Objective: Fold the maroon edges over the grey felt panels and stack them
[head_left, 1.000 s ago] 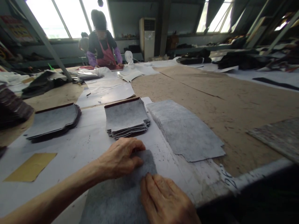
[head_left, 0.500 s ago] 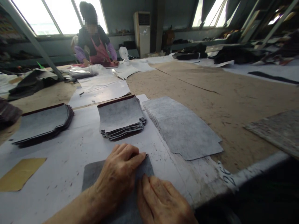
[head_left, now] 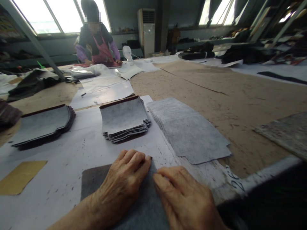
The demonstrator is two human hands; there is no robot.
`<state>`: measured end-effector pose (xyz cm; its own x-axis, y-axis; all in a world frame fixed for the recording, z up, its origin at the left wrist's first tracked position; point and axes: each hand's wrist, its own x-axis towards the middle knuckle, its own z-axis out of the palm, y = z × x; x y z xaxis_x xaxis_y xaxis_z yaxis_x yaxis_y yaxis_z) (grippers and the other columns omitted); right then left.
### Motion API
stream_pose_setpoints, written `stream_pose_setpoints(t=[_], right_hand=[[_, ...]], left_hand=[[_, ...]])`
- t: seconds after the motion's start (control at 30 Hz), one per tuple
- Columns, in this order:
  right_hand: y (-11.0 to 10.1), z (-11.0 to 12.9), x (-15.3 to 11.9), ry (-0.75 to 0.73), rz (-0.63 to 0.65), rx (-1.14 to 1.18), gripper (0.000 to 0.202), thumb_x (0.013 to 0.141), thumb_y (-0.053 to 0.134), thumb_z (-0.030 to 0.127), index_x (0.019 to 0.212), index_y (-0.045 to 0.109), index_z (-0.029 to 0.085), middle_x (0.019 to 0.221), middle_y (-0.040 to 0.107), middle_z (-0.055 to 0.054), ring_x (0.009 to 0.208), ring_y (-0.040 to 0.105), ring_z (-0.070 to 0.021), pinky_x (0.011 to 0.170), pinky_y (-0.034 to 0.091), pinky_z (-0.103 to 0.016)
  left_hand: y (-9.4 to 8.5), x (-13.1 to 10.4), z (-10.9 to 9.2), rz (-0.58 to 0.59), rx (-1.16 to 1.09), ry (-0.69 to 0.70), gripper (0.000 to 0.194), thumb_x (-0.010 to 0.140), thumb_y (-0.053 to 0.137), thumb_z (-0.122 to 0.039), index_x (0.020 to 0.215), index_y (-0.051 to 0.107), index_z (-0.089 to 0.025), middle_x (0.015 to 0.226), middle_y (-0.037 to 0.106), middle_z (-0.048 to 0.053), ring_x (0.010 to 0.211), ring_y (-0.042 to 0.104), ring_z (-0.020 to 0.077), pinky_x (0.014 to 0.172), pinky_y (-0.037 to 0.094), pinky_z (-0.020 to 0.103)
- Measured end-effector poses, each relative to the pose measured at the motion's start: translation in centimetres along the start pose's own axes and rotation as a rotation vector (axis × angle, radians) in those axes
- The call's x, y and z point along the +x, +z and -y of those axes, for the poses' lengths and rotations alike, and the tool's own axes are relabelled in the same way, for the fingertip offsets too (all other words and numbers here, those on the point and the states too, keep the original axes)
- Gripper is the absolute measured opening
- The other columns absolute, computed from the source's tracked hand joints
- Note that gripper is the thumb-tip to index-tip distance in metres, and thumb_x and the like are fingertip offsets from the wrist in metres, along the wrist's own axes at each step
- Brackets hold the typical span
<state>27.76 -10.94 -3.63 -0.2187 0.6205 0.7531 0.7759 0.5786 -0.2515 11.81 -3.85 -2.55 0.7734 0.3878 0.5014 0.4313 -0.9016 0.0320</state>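
In front of me a grey fabric-like piece [head_left: 149, 203] lies on white paper, partly covered by both hands. My left hand [head_left: 124, 182] rests across it, its fingers curled and pressed at the far right corner. Along the right edge, the fingertips of my right hand [head_left: 185, 195] are pinched together on the same piece. A darker grey part [head_left: 94, 179] shows left of my left wrist; whether it belongs to the same piece I cannot tell. Just beyond my hands sits a stack of grey pieces with a dark red edge [head_left: 123, 116].
Flat, fanned grey pieces [head_left: 189, 131] lie to the right, near the table edge. Another dark-edged stack [head_left: 45, 123] and a yellow-brown sheet [head_left: 22, 177] are at left. A grey board [head_left: 287, 132] sits far right. Across the table stands a person in a red apron [head_left: 102, 48].
My right hand has shifted right and slightly away from me along the piece's edge, and its fingers are now pinched. My left hand stays at the far corner.
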Motion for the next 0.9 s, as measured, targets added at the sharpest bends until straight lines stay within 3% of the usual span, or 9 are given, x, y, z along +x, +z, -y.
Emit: stream_pose_setpoints(t=[0.13, 0.3, 0.43, 0.6, 0.83, 0.9], right_hand=[[-0.4, -1.1, 1.3, 0.104, 0.016, -0.027, 0.022, 0.08, 0.046, 0.005, 0.09, 0.065, 0.009, 0.077, 0.06, -0.008, 0.071, 0.053, -0.0179, 0.062, 0.049, -0.03], [0.5, -1.3, 1.4, 0.04, 0.148, -0.133, 0.03, 0.081, 0.037, 0.006, 0.096, 0.064, 0.007, 0.081, 0.059, -0.009, 0.075, 0.051, -0.0219, 0.063, 0.048, -0.036], [0.5, -1.2, 1.3, -0.02, 0.244, -0.238, 0.035, 0.08, 0.033, 0.005, 0.099, 0.063, 0.008, 0.088, 0.059, -0.009, 0.077, 0.05, -0.0232, 0.063, 0.047, -0.038], [0.4, -1.1, 1.4, -0.086, 0.266, -0.324, 0.039, 0.081, 0.029, 0.004, 0.099, 0.063, 0.008, 0.088, 0.059, -0.01, 0.077, 0.051, -0.0232, 0.06, 0.046, -0.036], [0.5, -1.0, 1.5, -0.225, 0.28, -0.288, 0.036, 0.085, 0.03, 0.003, 0.107, 0.06, 0.004, 0.114, 0.056, -0.011, 0.108, 0.044, -0.0267, 0.089, 0.041, -0.041], [0.3, -1.0, 1.8, -0.241, 0.309, -0.219, 0.036, 0.085, 0.03, 0.001, 0.107, 0.059, 0.004, 0.112, 0.057, -0.009, 0.107, 0.044, -0.0246, 0.093, 0.038, -0.041]], left_hand=[[-0.1, 0.0, -0.2, 0.039, 0.015, -0.022, 0.027, 0.087, 0.033, -0.006, 0.105, 0.053, -0.009, 0.085, 0.052, 0.008, 0.077, 0.044, 0.0194, 0.066, 0.044, 0.038], [0.1, 0.0, -0.1, 0.013, -0.046, -0.059, 0.025, 0.084, 0.033, -0.002, 0.09, 0.056, -0.01, 0.083, 0.051, 0.008, 0.076, 0.044, 0.0188, 0.066, 0.046, 0.038], [-0.2, -0.3, 0.4, -0.02, -0.091, -0.057, 0.028, 0.084, 0.037, -0.001, 0.105, 0.054, -0.009, 0.088, 0.052, 0.008, 0.079, 0.045, 0.0177, 0.069, 0.048, 0.036], [-1.7, -1.8, 1.7, -0.062, -0.052, -0.023, 0.035, 0.082, 0.038, 0.004, 0.112, 0.052, -0.01, 0.095, 0.051, 0.008, 0.087, 0.046, 0.015, 0.075, 0.048, 0.029], [-2.1, -2.7, 2.2, -0.042, -0.02, 0.053, 0.03, 0.084, 0.038, 0.0, 0.109, 0.052, -0.007, 0.092, 0.053, 0.01, 0.085, 0.047, 0.0187, 0.071, 0.047, 0.034], [-2.0, -2.6, 2.2, -0.038, -0.013, 0.062, 0.029, 0.084, 0.037, -0.002, 0.109, 0.052, -0.007, 0.092, 0.053, 0.01, 0.084, 0.047, 0.0193, 0.071, 0.047, 0.035]])
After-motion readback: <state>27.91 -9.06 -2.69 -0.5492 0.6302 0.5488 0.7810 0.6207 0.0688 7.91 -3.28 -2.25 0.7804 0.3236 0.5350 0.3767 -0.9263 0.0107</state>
